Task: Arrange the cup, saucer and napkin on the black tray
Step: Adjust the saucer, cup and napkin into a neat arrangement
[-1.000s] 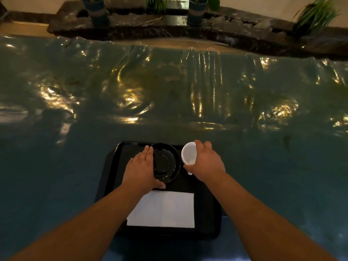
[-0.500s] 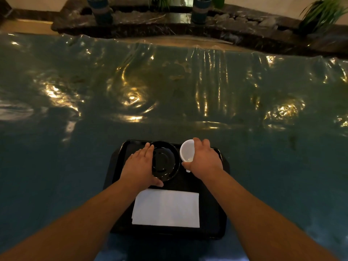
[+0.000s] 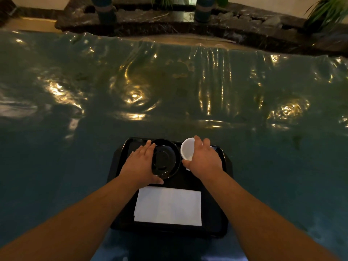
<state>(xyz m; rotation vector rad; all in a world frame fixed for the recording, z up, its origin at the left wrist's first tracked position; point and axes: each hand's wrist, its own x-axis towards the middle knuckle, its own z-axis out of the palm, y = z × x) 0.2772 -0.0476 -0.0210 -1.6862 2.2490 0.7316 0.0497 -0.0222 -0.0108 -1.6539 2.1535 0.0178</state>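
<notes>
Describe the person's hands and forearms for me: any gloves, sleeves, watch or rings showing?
Both arms are bare from the bottom edge of the picture to the fingertips; no sleeve or cuff shows. The left hand and the right hand wear no gloves. No watch, band or ring is visible on either wrist or on the fingers that show. The light is dim, so small marks could be missed.

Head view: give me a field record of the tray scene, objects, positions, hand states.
tray: black rectangular plastic tray, on a teal sheet-covered table
saucer: round glossy black saucer, far half of the tray, left of centre
cup: small white cup, right of the saucer, tipped with its opening toward the camera, not on the saucer
napkin: white folded paper napkin, flat on the near half of the tray
left hand: grips the saucer's left edge
right hand: grips the cup
</notes>
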